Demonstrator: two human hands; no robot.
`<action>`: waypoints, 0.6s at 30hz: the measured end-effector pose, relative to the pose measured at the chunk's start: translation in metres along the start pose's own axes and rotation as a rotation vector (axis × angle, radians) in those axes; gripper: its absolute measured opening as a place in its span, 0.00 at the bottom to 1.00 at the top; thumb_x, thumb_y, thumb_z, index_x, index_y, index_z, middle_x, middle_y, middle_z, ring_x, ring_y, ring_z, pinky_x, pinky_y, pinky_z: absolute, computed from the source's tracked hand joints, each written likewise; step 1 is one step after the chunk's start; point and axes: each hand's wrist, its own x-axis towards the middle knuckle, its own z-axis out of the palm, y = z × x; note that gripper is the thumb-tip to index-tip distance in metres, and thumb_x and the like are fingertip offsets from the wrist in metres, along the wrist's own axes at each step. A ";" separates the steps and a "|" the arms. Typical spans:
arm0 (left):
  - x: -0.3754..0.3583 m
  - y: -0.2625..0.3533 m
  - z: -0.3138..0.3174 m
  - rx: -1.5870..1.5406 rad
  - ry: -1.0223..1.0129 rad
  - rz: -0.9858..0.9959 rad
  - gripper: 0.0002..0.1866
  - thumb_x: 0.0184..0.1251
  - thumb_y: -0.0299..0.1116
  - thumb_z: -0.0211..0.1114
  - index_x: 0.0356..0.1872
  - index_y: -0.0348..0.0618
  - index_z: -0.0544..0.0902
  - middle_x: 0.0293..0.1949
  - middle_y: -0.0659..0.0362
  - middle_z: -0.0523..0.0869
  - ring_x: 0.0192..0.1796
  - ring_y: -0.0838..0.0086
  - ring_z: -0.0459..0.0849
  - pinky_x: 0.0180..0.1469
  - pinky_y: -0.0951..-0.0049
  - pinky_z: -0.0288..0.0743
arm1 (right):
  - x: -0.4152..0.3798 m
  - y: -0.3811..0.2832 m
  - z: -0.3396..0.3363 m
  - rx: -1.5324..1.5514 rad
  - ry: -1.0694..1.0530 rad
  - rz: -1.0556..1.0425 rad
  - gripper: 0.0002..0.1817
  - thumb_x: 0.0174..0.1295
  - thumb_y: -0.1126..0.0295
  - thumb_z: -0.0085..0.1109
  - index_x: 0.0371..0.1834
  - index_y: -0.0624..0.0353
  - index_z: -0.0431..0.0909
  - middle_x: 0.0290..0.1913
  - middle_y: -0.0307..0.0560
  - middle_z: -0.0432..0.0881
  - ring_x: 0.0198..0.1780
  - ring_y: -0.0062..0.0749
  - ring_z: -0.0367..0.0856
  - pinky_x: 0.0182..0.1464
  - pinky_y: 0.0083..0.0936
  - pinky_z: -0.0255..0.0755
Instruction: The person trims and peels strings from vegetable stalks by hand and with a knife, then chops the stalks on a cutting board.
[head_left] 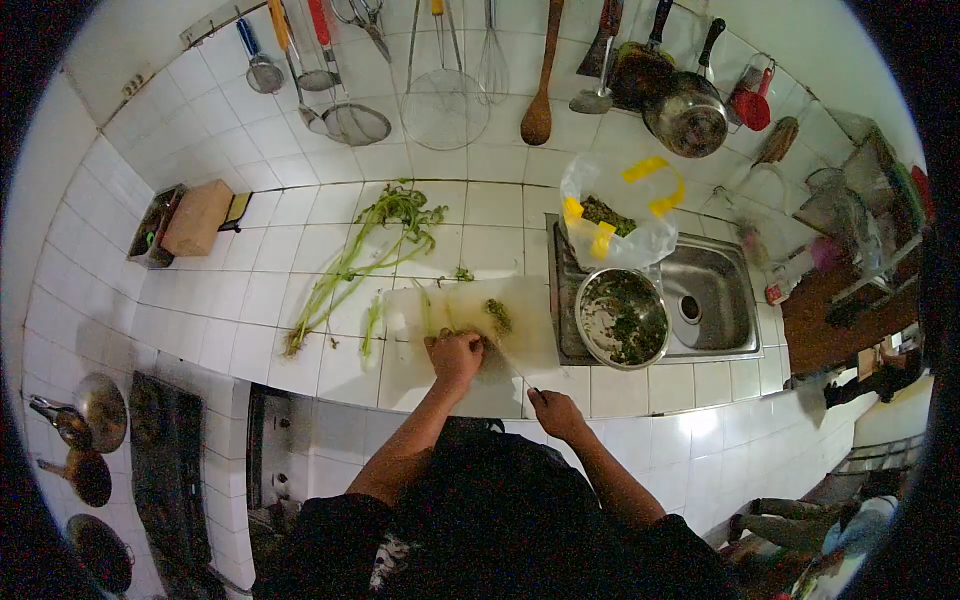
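My left hand (455, 357) is closed, fingers pressed down on green stalks (440, 315) lying on a white cutting board (410, 375). My right hand (557, 412) grips a knife (512, 369) by its handle, its blade pointing up and left toward my left fingers. A small heap of chopped greens (497, 317) lies on the board near the blade. Left of the board, long leafy stalks (345, 270) are spread over the tiles, with a shorter stalk (371, 325) beside the board edge. A steel bowl (623, 318) with chopped greens stands to the right.
Behind the bowl, a plastic bag (640, 245) with yellow marks holds greens. A steel sink (725, 300) is at the right, a dish rack (860, 250) beyond it. Strainers and pans (690, 115) hang on the wall. A person's legs (790, 522) show at lower right.
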 end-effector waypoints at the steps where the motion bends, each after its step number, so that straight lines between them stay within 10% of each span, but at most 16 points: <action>1: 0.000 0.000 0.001 0.018 0.062 0.038 0.09 0.45 0.40 0.70 0.31 0.58 0.88 0.29 0.59 0.86 0.42 0.65 0.80 0.47 0.56 0.62 | 0.000 -0.004 -0.003 0.014 -0.032 0.035 0.33 0.70 0.46 0.34 0.34 0.70 0.77 0.34 0.70 0.79 0.41 0.66 0.77 0.48 0.51 0.68; 18: 0.006 0.003 -0.017 0.055 -0.080 -0.056 0.09 0.43 0.38 0.71 0.29 0.56 0.88 0.27 0.60 0.85 0.42 0.66 0.79 0.48 0.56 0.62 | 0.004 -0.012 0.005 -0.035 -0.010 -0.028 0.32 0.70 0.48 0.32 0.34 0.69 0.78 0.34 0.71 0.79 0.42 0.66 0.77 0.49 0.52 0.68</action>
